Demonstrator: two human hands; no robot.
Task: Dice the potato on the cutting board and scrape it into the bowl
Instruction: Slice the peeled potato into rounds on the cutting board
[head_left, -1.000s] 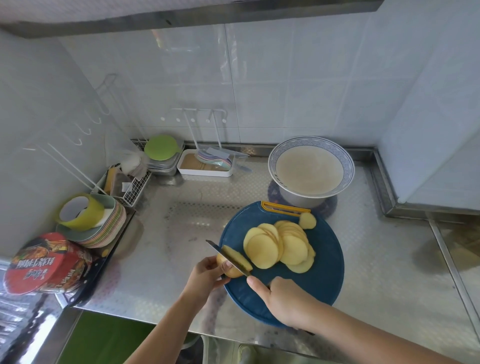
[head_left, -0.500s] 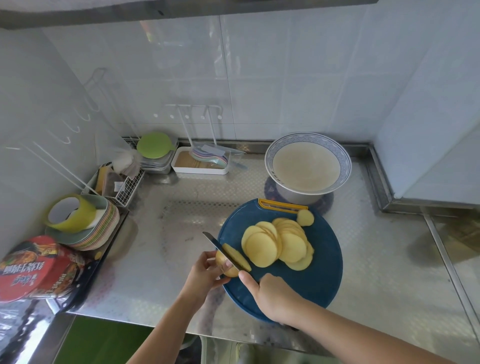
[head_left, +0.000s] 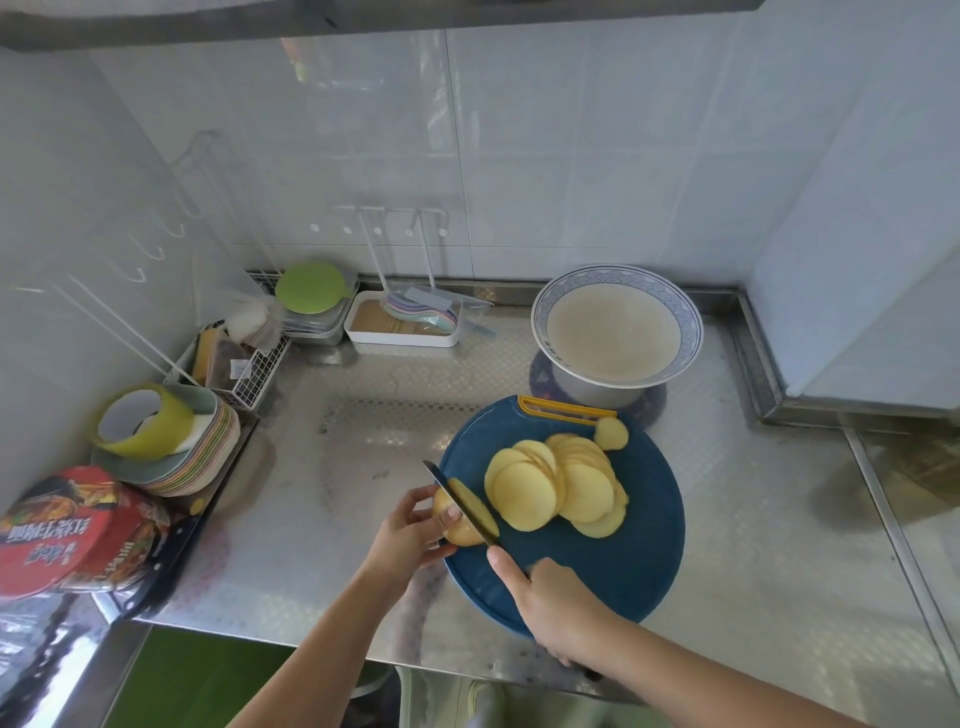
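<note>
Potato stub (head_left: 462, 527): uncut end piece with tan skin and a pale yellow cut face, at the left rim of the cutting board (head_left: 634, 571). It is not diced yet.

Left grip (head_left: 410, 530): fingertips and thumb curled round the stub, pinching it from the left.

Knife (head_left: 457, 499): dark blade set on the stub's cut side, point toward the table's far-left. A thin slice leans against the blade's right face.

Right grip (head_left: 550, 597): closed round the knife handle, which is mostly hidden, with the forefinger laid along the spine.

Potato slices (head_left: 556, 483): pale yellow rounds, overlapped in a fan at the board's centre. One small end cap (head_left: 611, 433) lies apart, just beside the board's orange handle (head_left: 566, 408).

The board is round and dark blue, near the front edge of the steel table (head_left: 363, 467).

Bowl (head_left: 540, 332): blue-patterned rim, cloudy pale liquid inside, just behind the board toward the far edge.

Stacked plates (head_left: 208, 457) at the left edge.
</note>
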